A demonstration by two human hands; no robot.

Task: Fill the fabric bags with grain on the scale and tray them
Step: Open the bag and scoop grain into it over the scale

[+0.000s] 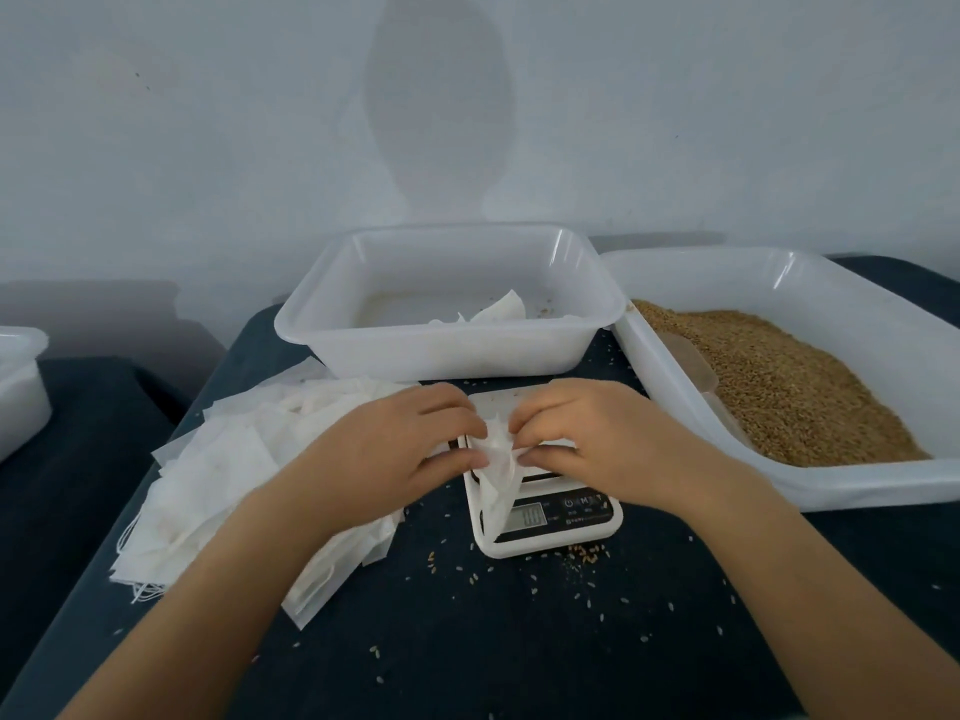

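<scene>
Here we have both hands meeting over the scale, which sits on the dark worktop in front of us. Our left hand and right hand each pinch the top edge of one white fabric bag, fingers curled onto the cloth, and the bag hangs down across the scale's front, partly covering the display. We judge this to be the opening step: the mouth is being parted and the bag looks flat, with no grain in it yet.

Next, we think, the bag must be stood open on the platform, one hand keeping the mouth wide while the other reaches for the scoop lying in the grain tray to our right, where the grain is heaped. The cloth is limp, so the mouth could easily fold shut.

By our count:
- one scale
- one scoop
- one bag in hand
- a loose pile of empty bags on our left, too overlapped to number
- two trays close by, the middle tray holding some white fabric whose count we cannot tell
- a third container at the far left edge
- scattered kernels on the worktop
</scene>
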